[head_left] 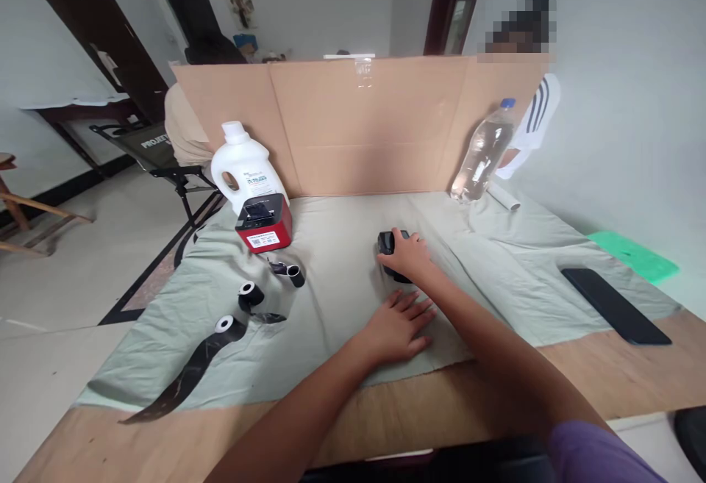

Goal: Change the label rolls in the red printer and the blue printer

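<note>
My right hand point(409, 256) grips a small black device point(386, 243) from above, on the pale green cloth point(342, 233). The device has a glossy dark panel; my fingers cover much of it, so its exact kind is unclear. Just nearer to me, my left hand point(398, 327) lies palm down on the cloth, fingers spread, holding nothing. To the left sits a red and black box-shaped printer point(265, 224) with a white label. In front of it lie several rolls of black ribbon point(251, 292), one with a long strip unrolled toward the table's edge.
A white detergent jug point(248, 167) stands behind the printer. A cardboard screen point(364, 130) crosses the back, with a clear bottle point(482, 152) leaning at its right. A black flat slab point(615, 305) and a green sheet point(634, 253) lie right. People sit behind the screen.
</note>
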`<state>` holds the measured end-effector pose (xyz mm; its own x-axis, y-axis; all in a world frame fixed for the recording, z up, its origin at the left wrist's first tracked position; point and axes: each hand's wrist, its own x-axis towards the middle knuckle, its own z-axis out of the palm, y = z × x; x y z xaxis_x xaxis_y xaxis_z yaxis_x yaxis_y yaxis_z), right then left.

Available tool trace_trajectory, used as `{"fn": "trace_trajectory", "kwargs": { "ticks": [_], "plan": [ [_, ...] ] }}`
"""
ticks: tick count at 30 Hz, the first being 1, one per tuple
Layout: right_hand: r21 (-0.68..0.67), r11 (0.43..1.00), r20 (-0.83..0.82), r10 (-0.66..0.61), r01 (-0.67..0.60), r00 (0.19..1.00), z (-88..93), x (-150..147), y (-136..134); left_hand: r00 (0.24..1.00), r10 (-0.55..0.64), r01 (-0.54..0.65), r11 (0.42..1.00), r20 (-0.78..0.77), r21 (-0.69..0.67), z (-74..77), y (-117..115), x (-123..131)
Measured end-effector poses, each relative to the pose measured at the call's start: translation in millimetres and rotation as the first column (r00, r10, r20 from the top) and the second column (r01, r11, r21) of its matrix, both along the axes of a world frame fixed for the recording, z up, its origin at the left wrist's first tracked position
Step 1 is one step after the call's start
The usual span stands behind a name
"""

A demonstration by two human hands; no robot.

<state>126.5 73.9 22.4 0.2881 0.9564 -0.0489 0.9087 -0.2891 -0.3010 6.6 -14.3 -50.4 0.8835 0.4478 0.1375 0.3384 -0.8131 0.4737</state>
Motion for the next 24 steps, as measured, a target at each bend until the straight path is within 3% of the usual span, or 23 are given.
{"fn": "trace_trajectory", "kwargs": {
  "ticks": [2, 4, 6, 8, 10, 11, 13, 18, 24],
  "plan": [
    [0.026, 0.999, -0.018, 0.036, -0.036, 0.999, -2.1, 13.5, 2.9, 0.996, -0.030, 0.033, 0.998, 0.078, -0.047, -1.0, 1.3, -3.3],
    [0.118, 0.990, -0.081, 0.085, -0.075, 0.993, -7.8, 32.2, 8.9, 0.982, -0.022, 0.059, 0.979, 0.189, -0.193, -1.7, 7.9, -8.2],
    [0.227, 0.968, -0.213, 0.161, -0.112, 0.964, -19.2, 50.8, 17.3, 0.929, 0.179, -0.034, 0.912, 0.324, -0.408, 0.5, 23.3, -13.6],
    [0.320, 0.938, -0.373, 0.252, -0.132, 0.893, -35.5, 64.4, 25.5, 0.763, 0.539, -0.239, 0.749, 0.358, -0.619, 7.8, 48.7, -18.0],
    [0.396, 0.913, -0.498, 0.304, -0.099, 0.812, -53.1, 71.4, 30.7, 0.573, 0.784, -0.398, 0.520, 0.238, -0.756, 19.4, 80.6, -20.4],
    [0.425, 0.903, -0.542, 0.308, -0.061, 0.782, -61.2, 73.0, 32.0, 0.533, 0.835, -0.442, 0.414, 0.138, -0.796, 25.6, 96.7, -20.7],
    [0.467, 0.884, -0.611, 0.305, 0.021, 0.730, -74.1, 74.1, 33.0, 0.540, 0.842, -0.473, 0.298, -0.006, -0.829, 35.4, 125.1, -19.5],
    [0.515, 0.843, -0.722, 0.331, 0.154, 0.607, -87.5, 74.5, 36.2, 0.651, 0.748, -0.446, 0.237, -0.131, -0.863, 37.3, 157.2, -11.9],
    [0.518, 0.846, -0.667, 0.308, 0.126, 0.678, -85.8, 73.7, 36.9, 0.668, 0.726, -0.466, 0.233, -0.166, -0.853, 29.0, 160.8, -10.1]
  ]
}}
